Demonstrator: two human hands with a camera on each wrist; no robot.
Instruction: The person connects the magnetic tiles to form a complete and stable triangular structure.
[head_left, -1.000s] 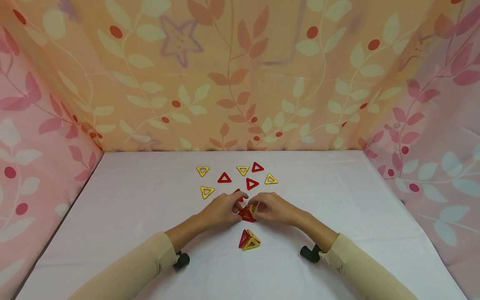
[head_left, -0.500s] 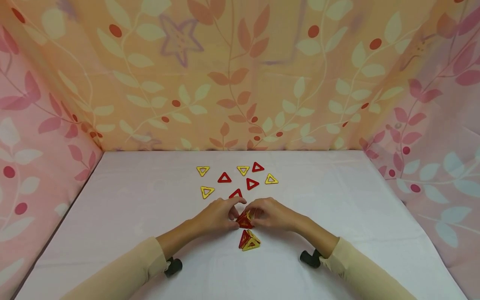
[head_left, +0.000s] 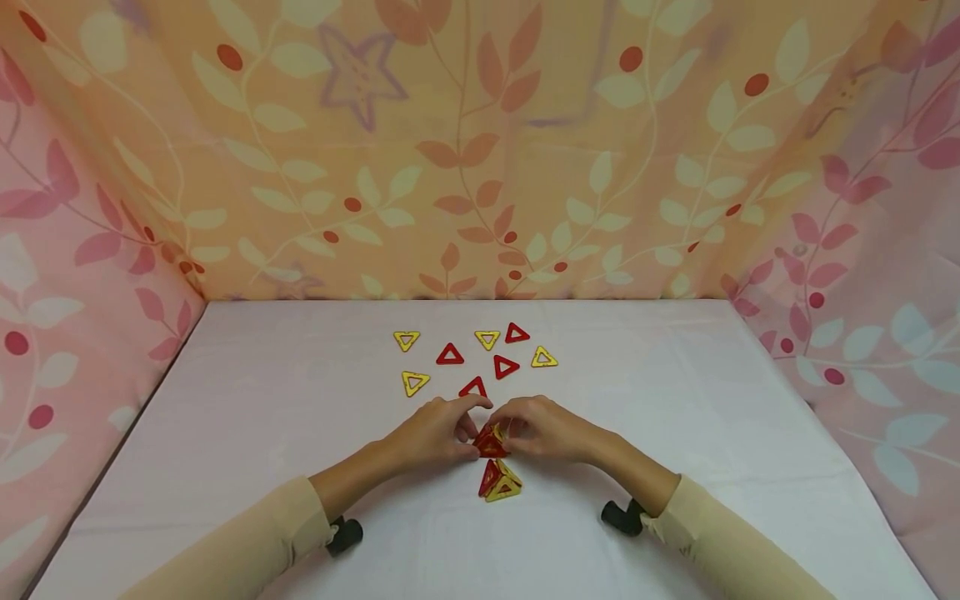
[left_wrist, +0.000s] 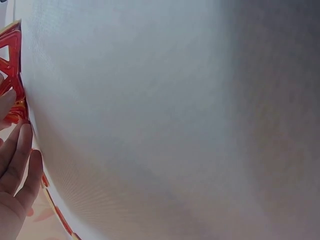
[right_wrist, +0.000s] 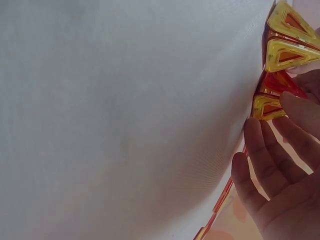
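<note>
Pyramid sits on desk just beyond second pyramid, pinched by left hand and right hand; likely light, stiff, slick, seams apt to part, best held low on opposite faces.

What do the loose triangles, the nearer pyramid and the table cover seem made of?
Loose triangles: likely plastic, judging by their uniform red or yellow frames.
Nearer pyramid: probably glossy, translucent plastic; the right wrist view shows highlights and seemingly see-through yellow edges.
Table cover: matte white, apparently fabric, given faint creases.
</note>
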